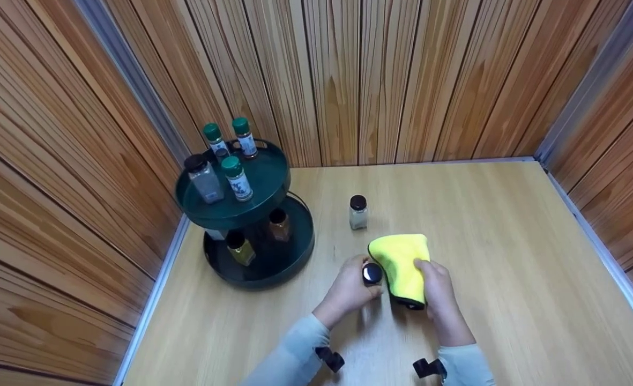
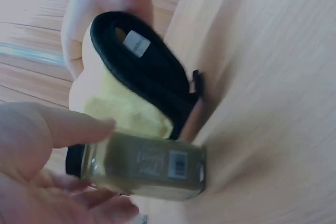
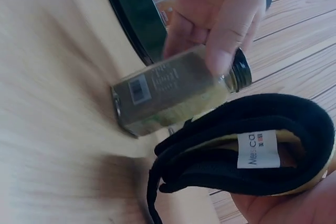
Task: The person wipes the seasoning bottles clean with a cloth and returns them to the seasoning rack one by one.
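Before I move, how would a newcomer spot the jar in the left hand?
Over the wooden table, right of the green two-tier rack, find the yellow cloth. Just left of it, in the left hand, is the black-capped jar: the only one held.

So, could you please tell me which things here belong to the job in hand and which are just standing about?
Apparently part of the job:
the dark-lidded jar in the left hand;
the yellow cloth in the right hand.

Seemingly just standing about:
the lone jar on the table;
the two-tier stand, with green-capped jars on top.
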`<state>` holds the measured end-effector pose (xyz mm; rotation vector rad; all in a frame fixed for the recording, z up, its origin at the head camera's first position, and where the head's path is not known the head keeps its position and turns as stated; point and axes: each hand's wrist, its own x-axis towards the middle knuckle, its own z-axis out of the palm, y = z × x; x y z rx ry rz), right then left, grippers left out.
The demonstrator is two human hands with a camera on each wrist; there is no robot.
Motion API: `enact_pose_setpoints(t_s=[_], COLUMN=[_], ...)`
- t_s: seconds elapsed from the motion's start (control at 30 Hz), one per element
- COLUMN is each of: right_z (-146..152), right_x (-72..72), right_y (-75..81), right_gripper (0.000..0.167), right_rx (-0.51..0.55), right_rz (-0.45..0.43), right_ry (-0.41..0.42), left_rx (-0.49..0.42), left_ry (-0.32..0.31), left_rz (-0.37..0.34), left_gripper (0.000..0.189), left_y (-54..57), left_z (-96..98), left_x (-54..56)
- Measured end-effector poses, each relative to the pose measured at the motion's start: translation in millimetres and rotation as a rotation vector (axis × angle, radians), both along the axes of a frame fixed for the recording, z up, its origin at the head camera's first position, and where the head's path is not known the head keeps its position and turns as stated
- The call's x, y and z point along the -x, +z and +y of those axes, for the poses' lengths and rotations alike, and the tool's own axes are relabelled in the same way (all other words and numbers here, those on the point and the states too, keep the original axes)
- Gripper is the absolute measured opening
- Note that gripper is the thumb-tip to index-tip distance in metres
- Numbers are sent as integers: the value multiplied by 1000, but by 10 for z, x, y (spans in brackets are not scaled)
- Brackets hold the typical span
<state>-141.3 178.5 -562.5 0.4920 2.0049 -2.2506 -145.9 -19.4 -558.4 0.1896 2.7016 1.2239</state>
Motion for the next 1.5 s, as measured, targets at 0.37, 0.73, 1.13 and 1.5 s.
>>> enact_pose_setpoints(t_s=[0.37,0.73,1.13,1.5], right_z=[32,20,-281,-266], right_x=[10,1,23,65], right_y=[42,-4,-139,68], right_gripper=[34,33,29,32], right_rx=[39,42,25,1], right_rz=[40,55,36,-15], right_ry=[1,59,36,58], left_rx=[-5,-70,-91,-108], left_ry=[240,152,71,55], left_rz=[7,-26,3,-23], left_gripper=[66,52,45,40], left_y=[-117,-47,-49,-28], left_z=[148,52,-24,-53], left_x=[-74,-7,26,68])
